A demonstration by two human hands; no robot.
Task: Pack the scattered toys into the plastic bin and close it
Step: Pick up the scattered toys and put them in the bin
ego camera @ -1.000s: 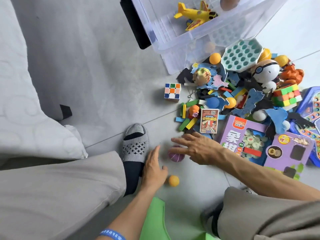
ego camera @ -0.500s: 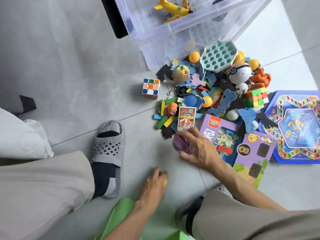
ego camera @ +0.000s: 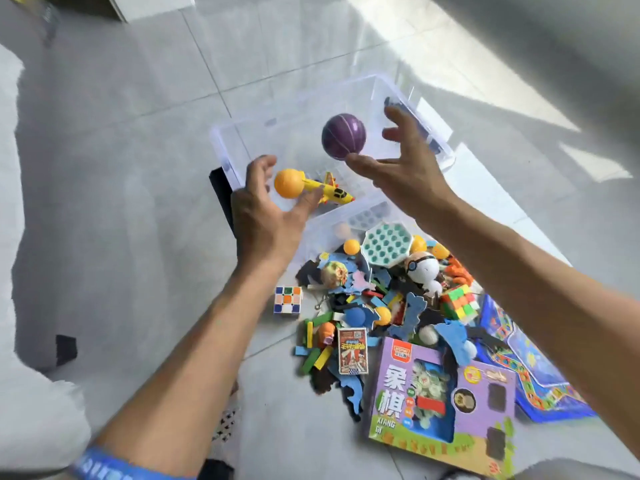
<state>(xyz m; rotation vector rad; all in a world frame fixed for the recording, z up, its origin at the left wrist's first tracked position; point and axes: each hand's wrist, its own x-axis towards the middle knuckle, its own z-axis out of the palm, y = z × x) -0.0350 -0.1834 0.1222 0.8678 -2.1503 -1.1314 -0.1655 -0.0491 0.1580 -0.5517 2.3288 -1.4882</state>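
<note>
My open left hand (ego camera: 263,216) and right hand (ego camera: 405,168) release two balls over the bin (ego camera: 228,157); the pile (ego camera: 381,306) at 5 o'clock remains, lid unseen.

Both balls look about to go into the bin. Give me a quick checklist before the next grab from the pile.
1. Bin open, lid off: ok.
2. Purple ball over the bin opening: ok; it sits at the right hand's fingertips, fingers spread.
3. Orange ball over the bin: ok; it is by the left hand's open fingers, near the front wall.
4. Balls fully released: cannot tell; both look close to or touching the fingers.
5. Room in the bin: ok; only a yellow plane shows inside.
6. Toys left on the floor: not ok; the pile, the cube and the purple box are still out.
</note>
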